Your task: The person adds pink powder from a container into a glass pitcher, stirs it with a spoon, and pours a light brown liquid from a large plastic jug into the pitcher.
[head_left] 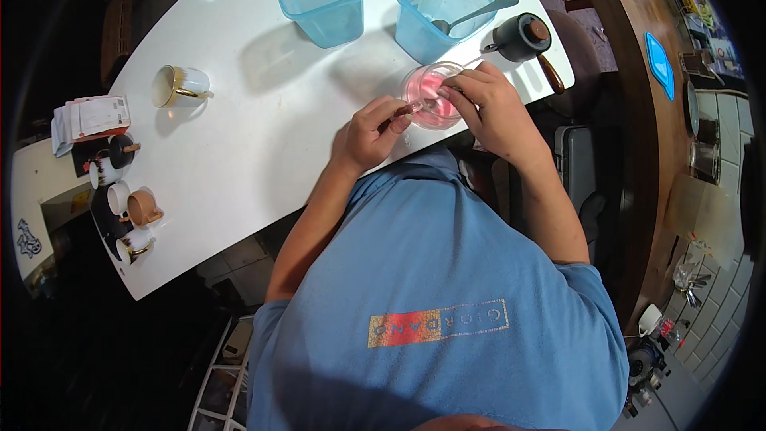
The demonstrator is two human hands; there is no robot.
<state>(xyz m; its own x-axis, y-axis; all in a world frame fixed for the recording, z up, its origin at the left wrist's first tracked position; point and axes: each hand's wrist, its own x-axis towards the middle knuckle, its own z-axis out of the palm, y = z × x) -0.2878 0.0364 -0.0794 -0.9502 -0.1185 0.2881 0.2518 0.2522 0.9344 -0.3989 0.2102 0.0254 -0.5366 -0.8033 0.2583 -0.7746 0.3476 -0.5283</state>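
The pink-filled clear cup (pixel 431 86) stood upper centre, near the white table's (pixel 239 160) edge, evidently within easy reach. The left hand (pixel 373 132) was clamped on its left side, seemingly steadying it; the right hand (pixel 495 108) bent over the rim, its grip indeterminable.

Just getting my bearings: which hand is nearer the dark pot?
Right. The right hand is just below and left of the dark pot in the picture; the left hand is farther off, lower left.

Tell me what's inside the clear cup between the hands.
Something pink shows inside the clear cup; the right hand covers part of its right side, hiding whatever lies beneath.
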